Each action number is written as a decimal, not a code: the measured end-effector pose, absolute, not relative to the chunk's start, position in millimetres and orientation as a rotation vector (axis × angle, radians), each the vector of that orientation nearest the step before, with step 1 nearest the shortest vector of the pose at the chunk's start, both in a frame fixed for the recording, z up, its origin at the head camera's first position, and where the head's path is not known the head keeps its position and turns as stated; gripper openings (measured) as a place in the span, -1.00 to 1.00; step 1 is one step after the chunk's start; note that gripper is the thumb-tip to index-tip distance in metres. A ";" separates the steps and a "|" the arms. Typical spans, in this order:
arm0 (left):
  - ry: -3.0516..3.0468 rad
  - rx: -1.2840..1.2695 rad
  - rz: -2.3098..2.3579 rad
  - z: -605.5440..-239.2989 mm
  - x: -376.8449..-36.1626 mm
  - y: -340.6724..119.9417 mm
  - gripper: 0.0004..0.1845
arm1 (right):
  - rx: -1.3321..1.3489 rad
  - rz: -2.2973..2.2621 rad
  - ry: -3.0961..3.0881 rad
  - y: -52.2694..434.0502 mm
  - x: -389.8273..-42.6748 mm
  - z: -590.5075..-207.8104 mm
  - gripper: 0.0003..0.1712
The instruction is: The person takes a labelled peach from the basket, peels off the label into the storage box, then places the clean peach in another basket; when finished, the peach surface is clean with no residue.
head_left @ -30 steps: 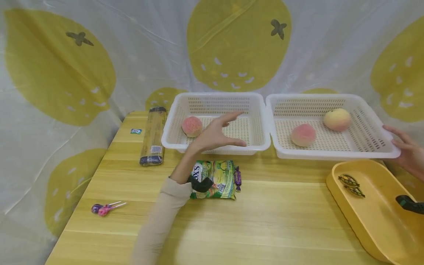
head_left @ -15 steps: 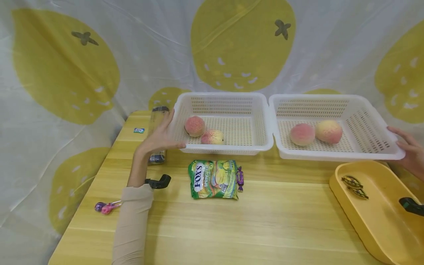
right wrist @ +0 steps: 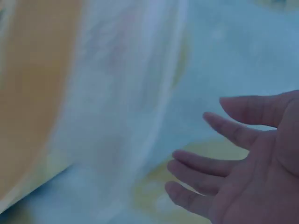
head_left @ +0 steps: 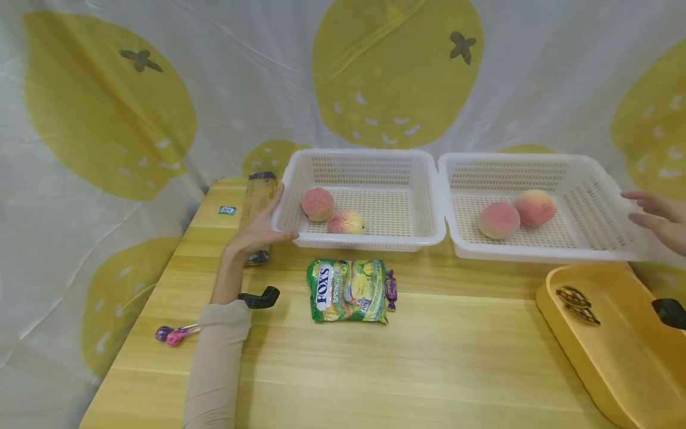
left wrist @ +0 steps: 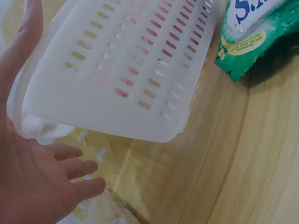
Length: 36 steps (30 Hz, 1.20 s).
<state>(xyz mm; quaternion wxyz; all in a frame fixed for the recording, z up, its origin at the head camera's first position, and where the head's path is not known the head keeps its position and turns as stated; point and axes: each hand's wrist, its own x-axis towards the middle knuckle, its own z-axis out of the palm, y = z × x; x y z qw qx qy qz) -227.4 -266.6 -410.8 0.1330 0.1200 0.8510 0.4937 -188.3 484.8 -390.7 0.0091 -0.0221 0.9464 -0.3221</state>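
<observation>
Since a second ago the left hand [head_left: 257, 229] has swung from the middle of the left basket [head_left: 364, 238] to its left end, where it now rests with thumb along the wall and fingers loosely spread, while the right hand [head_left: 656, 223], fingers spread, has lifted just off the rim of the right basket [head_left: 536, 253] at the frame's right edge. Two peaches [head_left: 345, 221] lie in each basket, at centre frame on the table [head_left: 429, 357]. Both baskets look ready for handling together; next, each hand likely needs a firm hold on an outer end.
</observation>
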 end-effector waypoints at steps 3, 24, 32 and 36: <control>2.438 0.318 1.487 -410.5 -225.8 -262.0 0.25 | -0.127 -0.890 2.932 426.1 -188.1 -348.5 -0.33; 2.312 0.282 1.700 -417.5 -224.3 -248.0 0.26 | -0.620 -1.139 2.261 83.8 -237.6 -389.3 -0.08; 2.323 0.255 1.692 -413.6 -220.6 -253.9 0.26 | -0.555 -1.055 2.259 51.1 -254.6 -393.7 -0.07; 2.323 0.245 1.695 -412.5 -218.7 -257.5 0.27 | -0.566 -1.104 2.354 48.8 -258.2 -393.7 -0.14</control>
